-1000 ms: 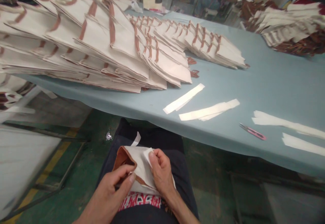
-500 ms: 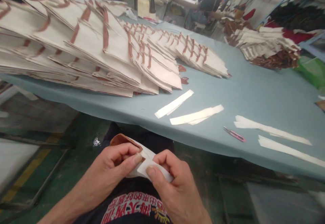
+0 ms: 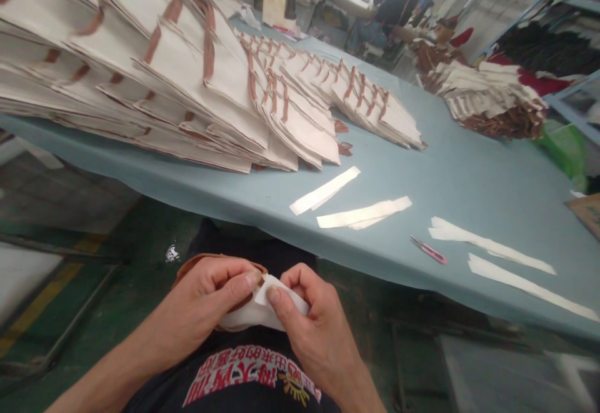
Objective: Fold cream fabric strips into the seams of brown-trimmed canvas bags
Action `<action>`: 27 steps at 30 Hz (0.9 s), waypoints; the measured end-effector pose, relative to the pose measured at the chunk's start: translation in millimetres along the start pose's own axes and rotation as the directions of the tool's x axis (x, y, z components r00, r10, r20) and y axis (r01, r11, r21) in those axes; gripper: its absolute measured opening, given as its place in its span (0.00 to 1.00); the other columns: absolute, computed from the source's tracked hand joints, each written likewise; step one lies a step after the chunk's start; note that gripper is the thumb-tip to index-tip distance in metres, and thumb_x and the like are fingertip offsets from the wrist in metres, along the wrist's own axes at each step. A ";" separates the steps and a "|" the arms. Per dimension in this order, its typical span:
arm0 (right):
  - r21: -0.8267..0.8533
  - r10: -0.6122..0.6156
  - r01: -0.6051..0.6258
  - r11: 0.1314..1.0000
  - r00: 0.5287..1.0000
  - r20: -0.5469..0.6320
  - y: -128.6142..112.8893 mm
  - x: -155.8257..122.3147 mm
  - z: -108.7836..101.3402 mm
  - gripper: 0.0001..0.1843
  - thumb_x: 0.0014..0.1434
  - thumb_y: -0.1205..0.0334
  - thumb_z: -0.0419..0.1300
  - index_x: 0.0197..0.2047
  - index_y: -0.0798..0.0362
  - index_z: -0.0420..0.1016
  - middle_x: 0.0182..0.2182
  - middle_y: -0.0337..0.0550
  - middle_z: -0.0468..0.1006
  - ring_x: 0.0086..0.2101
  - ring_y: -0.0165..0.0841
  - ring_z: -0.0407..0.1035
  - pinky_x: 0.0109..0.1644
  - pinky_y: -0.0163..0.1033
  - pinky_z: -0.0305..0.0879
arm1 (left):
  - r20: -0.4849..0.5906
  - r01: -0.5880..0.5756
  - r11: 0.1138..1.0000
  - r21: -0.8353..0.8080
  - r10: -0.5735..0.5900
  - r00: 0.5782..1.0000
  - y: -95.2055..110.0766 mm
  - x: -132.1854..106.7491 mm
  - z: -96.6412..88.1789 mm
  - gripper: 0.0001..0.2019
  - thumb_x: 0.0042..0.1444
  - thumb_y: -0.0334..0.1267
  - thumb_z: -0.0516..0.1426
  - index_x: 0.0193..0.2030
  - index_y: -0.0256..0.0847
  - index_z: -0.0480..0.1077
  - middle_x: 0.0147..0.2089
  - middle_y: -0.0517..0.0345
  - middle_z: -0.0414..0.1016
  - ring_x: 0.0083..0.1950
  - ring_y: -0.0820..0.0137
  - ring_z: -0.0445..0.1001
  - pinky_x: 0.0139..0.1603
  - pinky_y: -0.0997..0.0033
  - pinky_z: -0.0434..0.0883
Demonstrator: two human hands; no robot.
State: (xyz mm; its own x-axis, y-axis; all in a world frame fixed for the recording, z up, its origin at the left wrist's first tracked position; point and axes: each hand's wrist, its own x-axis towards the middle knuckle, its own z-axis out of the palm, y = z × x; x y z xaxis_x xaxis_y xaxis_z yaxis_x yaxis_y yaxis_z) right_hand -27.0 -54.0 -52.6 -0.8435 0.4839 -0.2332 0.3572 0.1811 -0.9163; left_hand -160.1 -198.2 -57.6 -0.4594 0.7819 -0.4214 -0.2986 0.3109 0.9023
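Observation:
Over my lap, both hands pinch a small white fabric piece with a brown leather edge. My left hand is closed, thumb and fingers gripping the piece's left side by the brown trim. My right hand is closed too, thumb pressing a white folded corner of the same piece. The two thumbs nearly touch. Much of the piece is hidden under my fingers.
A blue-grey table stretches ahead. Fanned stacks of white bags with brown straps fill its left and back. White strips and a pink cutter lie near the front edge. Another bag pile sits far right.
My hands have drawn together and lifted the piece slightly, now folded smaller between my thumbs. The view has tilted up and to the right.

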 end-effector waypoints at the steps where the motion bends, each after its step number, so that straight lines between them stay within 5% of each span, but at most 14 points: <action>1: -0.008 0.006 -0.006 1.000 1.000 0.007 0.0 0.5 0.3 0.16 0.65 0.48 0.63 0.30 0.47 0.71 0.19 0.32 0.71 0.20 0.29 0.61 0.25 0.36 0.49 | 0.003 0.008 1.000 -0.014 -0.008 1.000 -1.1 -0.2 -0.2 0.25 0.60 0.61 0.65 0.28 0.38 0.79 0.26 0.62 0.66 0.26 0.73 0.58 0.25 0.78 0.56; 11: -0.004 -0.010 0.010 1.000 0.999 -0.035 8.4 3.5 8.3 0.16 0.65 0.47 0.63 0.30 0.47 0.69 0.20 0.32 0.70 0.21 0.30 0.60 0.25 0.36 0.49 | -0.008 0.055 0.998 -0.018 -0.055 0.998 -4.8 -0.2 -1.7 0.26 0.59 0.63 0.64 0.29 0.39 0.75 0.24 0.65 0.61 0.25 0.75 0.54 0.24 0.78 0.52; 18: 0.002 -0.046 0.046 0.999 0.995 -0.091 8.9 5.5 8.0 0.15 0.64 0.49 0.63 0.29 0.46 0.68 0.20 0.32 0.68 0.20 0.30 0.60 0.25 0.36 0.49 | -0.067 0.018 0.999 0.043 -0.015 0.998 -8.8 5.9 -1.4 0.25 0.62 0.61 0.63 0.29 0.39 0.78 0.27 0.62 0.65 0.27 0.72 0.61 0.26 0.77 0.59; 27: -0.053 0.017 -0.023 0.998 0.994 -0.105 12.5 8.7 13.6 0.16 0.64 0.46 0.64 0.30 0.47 0.72 0.21 0.34 0.72 0.21 0.31 0.61 0.26 0.37 0.51 | -0.171 0.086 0.991 0.098 -0.068 0.983 -1.7 6.8 1.7 0.25 0.52 0.62 0.64 0.25 0.39 0.80 0.25 0.58 0.72 0.26 0.71 0.62 0.25 0.77 0.59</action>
State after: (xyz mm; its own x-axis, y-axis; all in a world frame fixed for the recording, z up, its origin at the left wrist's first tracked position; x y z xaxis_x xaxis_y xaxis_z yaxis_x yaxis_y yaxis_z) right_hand -35.3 -59.1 -70.6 -0.7906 0.5738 -0.2136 0.3972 0.2152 -0.8921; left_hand -161.3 -192.4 -61.8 -0.5741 0.6550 -0.4913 -0.2534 0.4284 0.8673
